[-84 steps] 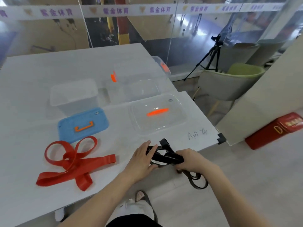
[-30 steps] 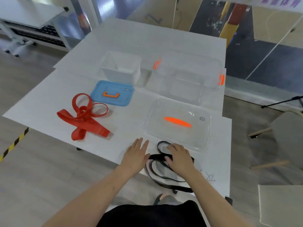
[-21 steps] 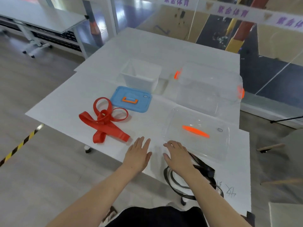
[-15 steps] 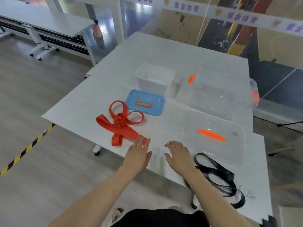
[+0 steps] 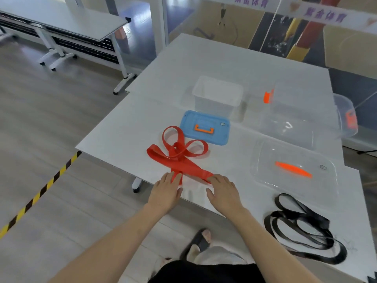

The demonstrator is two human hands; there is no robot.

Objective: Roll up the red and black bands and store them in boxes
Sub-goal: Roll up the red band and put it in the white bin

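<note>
Head cam: both my hands are flat and open, left hand (image 5: 166,190) and right hand (image 5: 222,190) touching the red band's (image 5: 179,158) near ends to start rolling. Black band (image 5: 302,227) lies loose off right; boxes (image 5: 218,97) wait open behind.

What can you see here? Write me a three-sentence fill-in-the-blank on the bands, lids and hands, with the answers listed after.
Both hands, left hand and right hand, touch the ___ band.
The small box has a ___ lid lying beside it.
The black band lies ___ on the table.

Answers: red; blue; unrolled
</note>
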